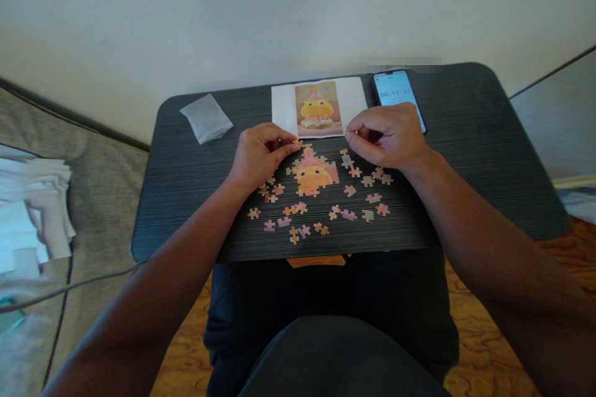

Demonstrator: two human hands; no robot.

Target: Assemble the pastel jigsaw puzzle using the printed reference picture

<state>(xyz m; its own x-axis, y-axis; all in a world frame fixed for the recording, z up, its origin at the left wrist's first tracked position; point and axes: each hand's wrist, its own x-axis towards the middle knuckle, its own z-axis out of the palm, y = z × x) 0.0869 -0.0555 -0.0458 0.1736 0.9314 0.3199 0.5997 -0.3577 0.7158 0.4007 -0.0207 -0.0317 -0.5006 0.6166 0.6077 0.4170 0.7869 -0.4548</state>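
A partly joined jigsaw (313, 175) showing a yellow figure with a pink hat lies in the middle of a small dark table (195, 198). Several loose pieces (298, 223) are scattered around and below it. My left hand (258, 155) rests at the puzzle's upper left, its fingertips pinched near the top edge, possibly on a small piece. My right hand (386, 135) hovers at the upper right with curled fingers; whether it holds a piece is unclear. A reference picture (317, 109) of the same figure lies just behind the hands.
A phone (395, 92) showing a timer lies at the back right of the table. An empty clear plastic bag (205, 118) sits at the back left. A wall stands behind the table, with fabric and a cable to the left. My legs are under the front edge.
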